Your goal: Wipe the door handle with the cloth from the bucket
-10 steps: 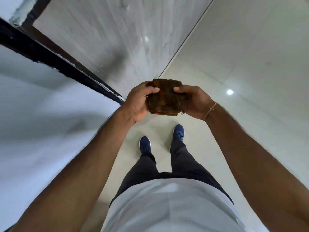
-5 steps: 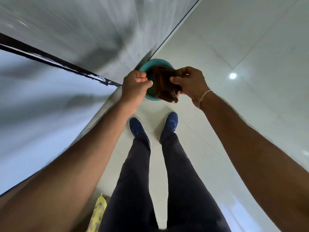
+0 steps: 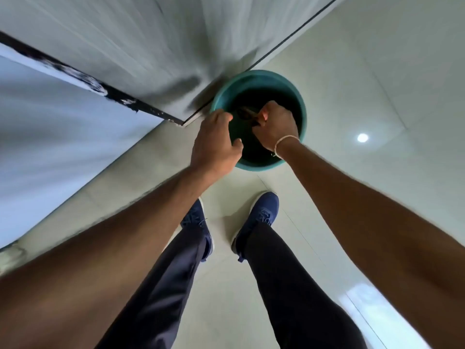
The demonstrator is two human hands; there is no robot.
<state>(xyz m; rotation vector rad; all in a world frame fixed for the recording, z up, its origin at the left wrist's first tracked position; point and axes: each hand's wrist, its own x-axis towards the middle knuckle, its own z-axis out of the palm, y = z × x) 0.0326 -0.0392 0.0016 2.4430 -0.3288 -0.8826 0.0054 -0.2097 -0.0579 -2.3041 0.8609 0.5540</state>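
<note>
A teal bucket [image 3: 300,102] stands on the pale tiled floor [image 3: 377,84], close to the bottom corner of a grey door [image 3: 151,46]. The right hand [image 3: 275,127] reaches down inside the bucket, its fingers closed around a dark brown cloth [image 3: 245,113]. The left hand [image 3: 216,142] hovers over the bucket's near left rim, fingers loosely curled and holding nothing. Two blue shoes [image 3: 259,217] stand nearer on the floor.

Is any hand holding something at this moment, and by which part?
The right hand pinches the brown cloth by its upper edge, inside the teal bucket. The left hand holds nothing.
</note>
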